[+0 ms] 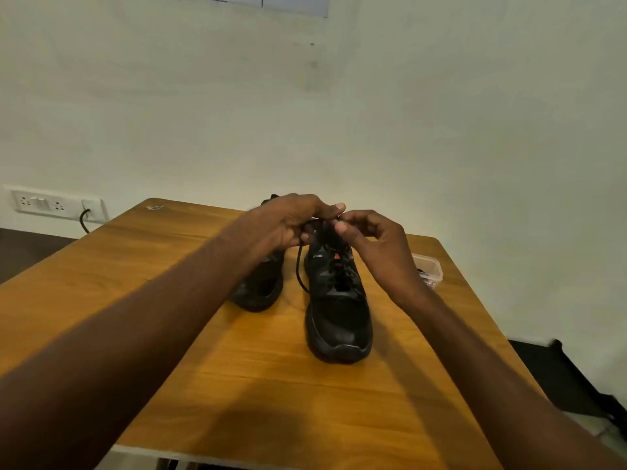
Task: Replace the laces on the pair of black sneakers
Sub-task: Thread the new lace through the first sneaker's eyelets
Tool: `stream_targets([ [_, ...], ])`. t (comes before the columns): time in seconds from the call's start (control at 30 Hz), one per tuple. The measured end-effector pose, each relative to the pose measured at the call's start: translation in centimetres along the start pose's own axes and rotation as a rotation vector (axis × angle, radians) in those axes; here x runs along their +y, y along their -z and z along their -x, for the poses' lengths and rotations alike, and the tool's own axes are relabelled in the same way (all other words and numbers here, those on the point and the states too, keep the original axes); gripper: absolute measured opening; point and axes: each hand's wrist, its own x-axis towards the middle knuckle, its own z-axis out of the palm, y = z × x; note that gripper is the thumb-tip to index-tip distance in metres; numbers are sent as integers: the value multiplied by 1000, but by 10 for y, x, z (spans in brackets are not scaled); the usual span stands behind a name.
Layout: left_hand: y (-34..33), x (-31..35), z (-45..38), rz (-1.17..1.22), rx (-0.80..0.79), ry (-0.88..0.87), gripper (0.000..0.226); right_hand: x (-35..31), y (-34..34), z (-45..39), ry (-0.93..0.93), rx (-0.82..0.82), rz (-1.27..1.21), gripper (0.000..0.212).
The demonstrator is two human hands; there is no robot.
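Lace (300,266) pinched by left hand (288,220) and right hand (368,237) above sneaker (337,310).

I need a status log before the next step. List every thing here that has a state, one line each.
Right sneaker: upright on the table, toe toward the camera, lace threaded through its eyelets.
Lace: black, one loose stretch hanging down beside the right sneaker.
Left sneaker: upright on the table, partly hidden by the left forearm.
Left hand: fingers pinching the lace.
Right hand: fingers pinching the lace.
Plastic box: open, no lid on.
Wall socket: cable plugged in.
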Motion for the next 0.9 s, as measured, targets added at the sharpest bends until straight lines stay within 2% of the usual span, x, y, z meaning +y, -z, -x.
stream_targets([
  [0.1,-4,-7,7,29,-71,16,22,1,8,0,-72,-17,-65,17],
  [0.2,-7,-12,4,59,-55,14,28,4,18,0,-134,-57,-53,12],
  [0.23,-8,-12,4,60,-49,4,32,6,20,1,-173,-41,-65,15],
  [0.3,-10,-12,5,-9,-17,-34,31,13,24,-2,-223,110,-17,21],
  [0.37,-10,-15,6,-181,63,-98,23,23,27,-6,-212,288,199,21],
  [0.43,-3,-21,1,-466,174,-205,12,30,27,-8,-198,354,374,16],
  [0.5,13,-28,-6,-856,376,-319,4,37,29,-10,-225,415,455,16],
  [0.57,29,-35,-7,-1105,503,-335,4,48,35,-10,-296,445,506,20],
  [0.63,35,-42,-4,-1212,448,-300,8,56,37,-7,-354,331,675,17],
  [0.67,34,-46,-3,-1267,398,-290,12,59,35,-4,-339,250,761,10],
  [0.7,30,-50,-5,-1310,351,-306,18,60,31,-1,-291,182,787,13],
  [0.77,21,-57,-11,-1299,291,-376,29,59,18,2,-205,40,664,39],
  [0.83,11,-61,-18,-1171,268,-427,30,54,4,4,-158,-47,515,42],
  [0.9,5,-65,-23,-1020,272,-467,18,56,-5,2,-130,-33,453,34],
])
